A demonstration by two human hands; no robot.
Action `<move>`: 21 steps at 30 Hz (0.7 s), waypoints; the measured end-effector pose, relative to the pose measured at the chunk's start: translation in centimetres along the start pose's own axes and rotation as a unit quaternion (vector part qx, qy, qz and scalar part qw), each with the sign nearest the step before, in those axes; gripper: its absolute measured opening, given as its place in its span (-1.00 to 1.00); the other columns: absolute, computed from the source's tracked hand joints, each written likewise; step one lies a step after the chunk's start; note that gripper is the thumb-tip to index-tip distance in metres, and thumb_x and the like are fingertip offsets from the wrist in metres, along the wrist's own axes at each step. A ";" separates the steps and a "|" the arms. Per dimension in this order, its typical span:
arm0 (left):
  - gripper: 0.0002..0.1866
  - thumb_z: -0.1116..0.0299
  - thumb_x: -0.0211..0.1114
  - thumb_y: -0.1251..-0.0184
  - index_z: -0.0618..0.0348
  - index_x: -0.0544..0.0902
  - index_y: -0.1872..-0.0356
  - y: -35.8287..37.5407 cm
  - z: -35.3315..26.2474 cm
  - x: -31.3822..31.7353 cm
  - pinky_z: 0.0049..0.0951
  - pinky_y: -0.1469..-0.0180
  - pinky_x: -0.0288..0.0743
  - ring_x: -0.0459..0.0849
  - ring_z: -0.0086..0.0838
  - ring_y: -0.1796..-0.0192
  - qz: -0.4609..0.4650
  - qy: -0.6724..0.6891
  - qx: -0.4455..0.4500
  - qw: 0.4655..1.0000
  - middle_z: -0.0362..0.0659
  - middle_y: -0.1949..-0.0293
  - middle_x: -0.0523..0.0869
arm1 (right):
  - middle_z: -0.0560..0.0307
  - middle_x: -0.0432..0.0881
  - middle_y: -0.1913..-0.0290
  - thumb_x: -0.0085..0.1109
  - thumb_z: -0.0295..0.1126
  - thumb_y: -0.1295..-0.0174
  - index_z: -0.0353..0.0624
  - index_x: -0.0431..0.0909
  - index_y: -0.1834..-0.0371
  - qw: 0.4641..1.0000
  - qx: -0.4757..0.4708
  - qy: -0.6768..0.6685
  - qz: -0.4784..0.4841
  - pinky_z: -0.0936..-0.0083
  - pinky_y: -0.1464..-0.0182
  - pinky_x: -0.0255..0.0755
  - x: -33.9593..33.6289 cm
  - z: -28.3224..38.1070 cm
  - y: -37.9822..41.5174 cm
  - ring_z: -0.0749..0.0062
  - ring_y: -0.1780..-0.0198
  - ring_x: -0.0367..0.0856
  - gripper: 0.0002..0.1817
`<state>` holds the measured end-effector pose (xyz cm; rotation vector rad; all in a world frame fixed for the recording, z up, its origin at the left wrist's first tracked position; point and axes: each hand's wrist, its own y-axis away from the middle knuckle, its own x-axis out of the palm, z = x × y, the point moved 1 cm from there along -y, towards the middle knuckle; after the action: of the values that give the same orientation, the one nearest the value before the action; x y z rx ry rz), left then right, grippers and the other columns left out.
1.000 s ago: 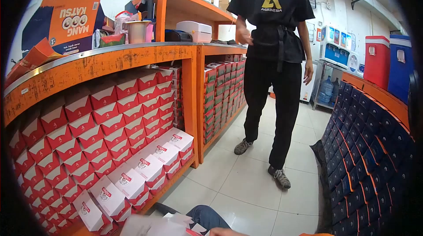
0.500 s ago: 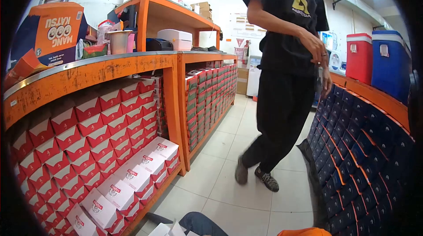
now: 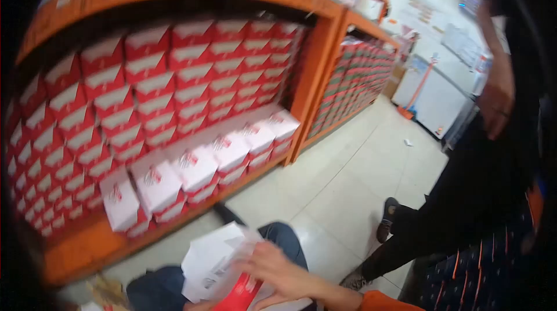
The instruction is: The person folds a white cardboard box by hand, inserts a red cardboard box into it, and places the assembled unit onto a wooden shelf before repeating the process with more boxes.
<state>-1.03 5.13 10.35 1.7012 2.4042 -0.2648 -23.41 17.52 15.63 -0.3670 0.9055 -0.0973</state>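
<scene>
My right hand [image 3: 275,270], with an orange sleeve behind it, reaches in over my lap at the bottom of the head view. Its fingers are bent over a white and red cardboard box [image 3: 212,261], partly unfolded, with a printed white flap standing up. Motion blur softens the fingertips, and the hand covers part of the red side. My left hand does not show; the box's lower edge runs out of the frame.
Stacked red and white boxes [image 3: 156,67] fill the orange shelf [image 3: 307,90] on the left. A person in black [image 3: 452,195] stands close on the right, beside stacked dark boxes [image 3: 464,270]. Farther back are a white chest freezer [image 3: 432,96] and a broom [image 3: 426,82].
The view has swung down and left and tilted. My right hand and the box have come into sight. The standing person now appears nearer the right edge.
</scene>
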 end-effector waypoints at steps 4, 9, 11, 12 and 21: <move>-0.42 0.27 0.54 -0.12 0.29 0.59 -0.16 -0.2 -0.8 1.5 -0.43 -0.05 0.56 0.72 -0.40 0.01 0.042 0.058 0.005 0.997 0.00 0.05 0.74 | 0.14 0.44 0.36 0.54 -0.32 0.00 -0.09 0.57 0.31 0.974 0.027 -0.197 -0.105 0.35 0.15 0.22 4.1 0.4 0.1 0.20 0.22 0.40 -0.70; -0.78 0.31 0.46 -0.18 0.25 0.71 0.29 1.0 4.3 1.8 -0.31 0.34 0.46 0.63 -0.31 0.45 -0.028 0.042 -0.076 0.996 0.05 0.47 0.67 | 0.04 0.51 0.15 0.63 -0.24 0.22 -0.13 0.65 0.31 0.945 0.013 -0.286 0.158 0.13 -0.18 0.27 1.9 1.0 -1.8 -0.02 -0.10 0.41 -0.58; -0.81 0.33 0.43 -0.21 0.27 0.70 0.32 1.2 4.9 2.1 -0.42 0.31 0.45 0.62 -0.51 0.42 0.013 0.054 -0.073 0.996 -0.10 0.50 0.69 | -0.01 0.45 -0.03 0.51 -0.33 0.03 -0.16 0.62 0.26 0.957 0.030 -0.159 0.240 0.09 -0.23 0.26 3.9 2.0 -1.9 -0.11 -0.23 0.36 -0.69; -0.80 0.31 0.41 -0.27 0.28 0.70 0.30 1.1 5.0 1.8 -0.50 0.31 0.44 0.61 -0.60 0.39 0.072 0.126 -0.119 0.982 -0.14 0.48 0.70 | -0.02 0.47 0.00 0.44 -0.39 0.00 -0.16 0.62 0.26 0.968 0.063 -0.095 0.225 0.10 -0.25 0.26 4.4 2.1 -1.9 -0.10 -0.20 0.38 -0.75; -0.81 0.31 0.33 -0.37 0.26 0.70 0.27 1.0 3.7 1.6 -0.44 0.40 0.43 0.62 -0.58 0.48 0.110 0.124 -0.102 0.981 -0.17 0.57 0.68 | 0.03 0.52 0.35 0.29 -0.59 -0.03 -0.28 0.63 0.28 0.944 0.049 -0.048 0.323 0.25 0.09 0.36 4.2 1.9 -2.3 0.14 0.15 0.46 -0.84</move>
<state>-0.41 6.04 6.32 1.9782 2.2778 0.2319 -19.15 14.85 14.35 0.0319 0.8822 0.4757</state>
